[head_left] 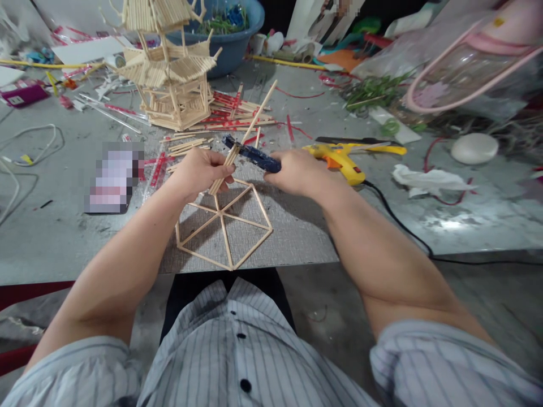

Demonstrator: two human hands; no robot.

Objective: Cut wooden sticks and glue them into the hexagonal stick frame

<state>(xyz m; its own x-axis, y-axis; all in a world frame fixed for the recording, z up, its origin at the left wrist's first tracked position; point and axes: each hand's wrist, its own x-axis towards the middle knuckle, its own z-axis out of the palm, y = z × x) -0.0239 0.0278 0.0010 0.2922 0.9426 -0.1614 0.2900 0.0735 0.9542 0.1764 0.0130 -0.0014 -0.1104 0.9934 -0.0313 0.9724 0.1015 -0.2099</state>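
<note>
Nearest: a striped shirt [203, 362], three dark buttons visible down its front. Next, at the near edge of the worktop [46, 243], one hexagonal stick frame [220, 212] lying flat; six spokes counted at its hub, outline partly covered by the left hand [199, 172].

Left hand: fingers pinched closed on a small bundle of sticks [218, 185], number not countable; one longer stick [263, 106] slants up from there. Right hand [297, 172]: wrapped round the handles of one dark blue plier-like tool [257, 156], its head against the sticks above the frame.

Toward the left edge, one phone [112, 181], screen blurred, unreadable. Right of the tool, one yellow glue gun [350, 167], its cord crossing the near edge. Toward the far edge, one stick pagoda [182, 70], two roofs in view, and one blue basin [237, 48].
</note>
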